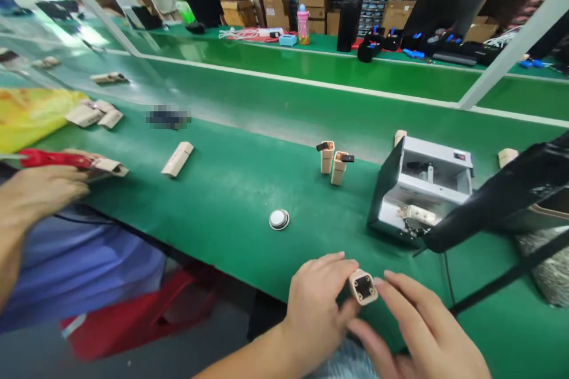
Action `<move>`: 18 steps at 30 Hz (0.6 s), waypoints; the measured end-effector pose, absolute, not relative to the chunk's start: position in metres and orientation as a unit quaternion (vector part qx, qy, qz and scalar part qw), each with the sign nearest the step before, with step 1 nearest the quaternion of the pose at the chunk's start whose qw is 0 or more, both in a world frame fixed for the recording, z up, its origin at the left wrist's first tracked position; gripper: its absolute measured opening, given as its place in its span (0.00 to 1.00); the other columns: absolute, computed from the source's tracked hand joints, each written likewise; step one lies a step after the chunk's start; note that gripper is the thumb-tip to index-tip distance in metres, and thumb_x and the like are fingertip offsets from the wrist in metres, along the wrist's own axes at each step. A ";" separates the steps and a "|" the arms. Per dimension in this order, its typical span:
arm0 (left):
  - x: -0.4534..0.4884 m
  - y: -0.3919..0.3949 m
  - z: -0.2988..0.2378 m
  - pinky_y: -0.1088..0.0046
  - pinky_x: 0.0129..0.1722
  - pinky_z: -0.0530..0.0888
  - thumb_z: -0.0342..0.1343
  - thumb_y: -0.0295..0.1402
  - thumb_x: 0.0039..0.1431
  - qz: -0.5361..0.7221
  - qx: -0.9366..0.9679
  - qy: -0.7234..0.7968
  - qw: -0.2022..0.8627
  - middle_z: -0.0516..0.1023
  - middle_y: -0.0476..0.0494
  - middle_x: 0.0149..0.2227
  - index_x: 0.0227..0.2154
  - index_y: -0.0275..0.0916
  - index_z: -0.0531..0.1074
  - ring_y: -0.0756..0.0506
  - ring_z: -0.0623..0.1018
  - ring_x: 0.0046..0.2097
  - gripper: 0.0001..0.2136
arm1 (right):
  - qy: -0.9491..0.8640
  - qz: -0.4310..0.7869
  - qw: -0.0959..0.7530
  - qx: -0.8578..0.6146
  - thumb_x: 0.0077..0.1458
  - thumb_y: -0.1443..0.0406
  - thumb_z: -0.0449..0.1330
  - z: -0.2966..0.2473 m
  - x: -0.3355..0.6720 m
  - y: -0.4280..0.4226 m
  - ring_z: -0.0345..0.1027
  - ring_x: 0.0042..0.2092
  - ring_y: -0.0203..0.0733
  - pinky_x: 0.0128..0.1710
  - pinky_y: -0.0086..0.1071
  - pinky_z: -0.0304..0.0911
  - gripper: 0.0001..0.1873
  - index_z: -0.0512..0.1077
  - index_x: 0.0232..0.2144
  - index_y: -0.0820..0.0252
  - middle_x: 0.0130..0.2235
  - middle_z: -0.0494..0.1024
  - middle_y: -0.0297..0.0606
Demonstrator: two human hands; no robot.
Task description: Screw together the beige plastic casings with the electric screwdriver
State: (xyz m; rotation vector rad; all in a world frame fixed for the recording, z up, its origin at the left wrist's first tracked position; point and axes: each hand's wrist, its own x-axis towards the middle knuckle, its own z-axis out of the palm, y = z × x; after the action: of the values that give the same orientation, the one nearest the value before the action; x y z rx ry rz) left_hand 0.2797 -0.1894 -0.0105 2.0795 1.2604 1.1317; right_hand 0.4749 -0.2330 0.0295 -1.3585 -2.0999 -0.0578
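Note:
My left hand (315,308) grips a short beige square-section casing (363,287) at the near edge of the green bench, with its dark open end facing up. My right hand (422,331) is beside it, fingers spread, its fingertips at or very near the casing. Ahead of my hands lies a round white-and-silver disc (279,219). Farther on, two beige casings (327,158) (339,169) stand upright with small black parts in their tops. Another beige casing (178,159) lies flat to the left.
A grey metal box-like machine (427,174) with an open black lid stands to the right, a black cable running from it. A co-worker's hand (40,192) at left holds a red glue gun (56,159). A second bench with cartons stands behind.

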 end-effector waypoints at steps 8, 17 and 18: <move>0.266 -0.179 -0.017 0.50 0.66 0.75 0.73 0.44 0.56 0.374 0.719 0.396 0.432 0.79 0.32 0.65 0.69 0.40 0.65 0.32 0.79 0.66 0.41 | -0.867 -0.004 0.257 -0.426 0.71 0.62 0.63 0.034 0.482 -0.207 0.83 0.46 0.43 0.46 0.30 0.80 0.13 0.76 0.54 0.61 0.49 0.85 0.41; 0.270 -0.164 -0.040 0.61 0.61 0.75 0.64 0.42 0.69 0.405 0.741 0.263 0.467 0.88 0.36 0.52 0.52 0.38 0.79 0.38 0.87 0.54 0.16 | -0.924 0.014 0.178 -0.338 0.68 0.63 0.66 0.046 0.493 -0.199 0.83 0.51 0.46 0.51 0.31 0.81 0.21 0.75 0.60 0.60 0.55 0.84 0.42; 0.270 -0.164 -0.040 0.61 0.61 0.75 0.63 0.43 0.70 0.407 0.743 0.263 0.461 0.89 0.37 0.51 0.50 0.38 0.80 0.38 0.87 0.54 0.14 | -0.916 0.023 0.174 -0.359 0.68 0.62 0.66 0.049 0.492 -0.200 0.84 0.50 0.47 0.50 0.31 0.82 0.20 0.75 0.60 0.60 0.55 0.84 0.42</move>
State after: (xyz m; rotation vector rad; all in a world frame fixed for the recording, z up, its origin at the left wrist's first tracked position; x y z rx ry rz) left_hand 0.2701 -0.1636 -0.0401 1.8281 0.6480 1.0006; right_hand 0.4915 -0.2000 0.0495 -1.0190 -2.5976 0.0661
